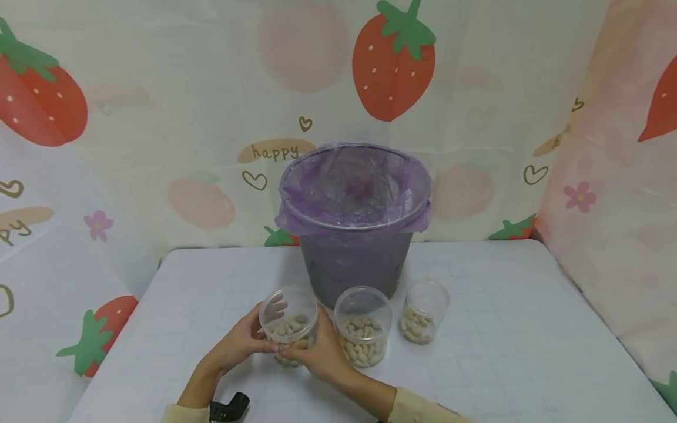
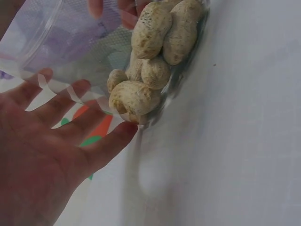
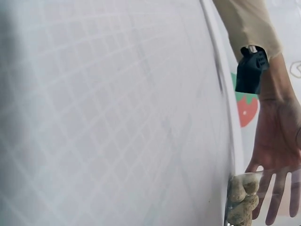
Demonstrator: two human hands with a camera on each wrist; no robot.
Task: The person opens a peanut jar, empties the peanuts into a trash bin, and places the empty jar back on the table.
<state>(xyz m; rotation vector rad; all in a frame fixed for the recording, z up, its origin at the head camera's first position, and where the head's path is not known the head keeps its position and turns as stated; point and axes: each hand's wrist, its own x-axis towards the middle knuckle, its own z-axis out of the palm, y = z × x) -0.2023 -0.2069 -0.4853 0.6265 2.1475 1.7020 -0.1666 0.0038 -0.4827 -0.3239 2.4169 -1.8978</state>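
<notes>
A clear plastic jar with peanuts in the bottom (image 1: 288,314) is held between both hands at the front left of the bucket. My left hand (image 1: 240,343) is at its left side, the thumb across the front and the spread fingers behind, showing through the clear wall. On the right side my right hand (image 1: 322,349) holds it, thumb across the front near the other thumb. In the left wrist view the left thumb tip touches the jar's lower edge beside the peanuts (image 2: 134,99). The right wrist view shows the left hand (image 3: 277,141) behind the jar, its fingers long and spread.
Right beside the right hand stands a second clear jar of peanuts (image 1: 362,329), and a third jar (image 1: 423,314) is farther right. Behind them is a grey bucket (image 1: 354,264) lined with a purple bag (image 1: 296,220). White cloth covers the table (image 1: 502,352).
</notes>
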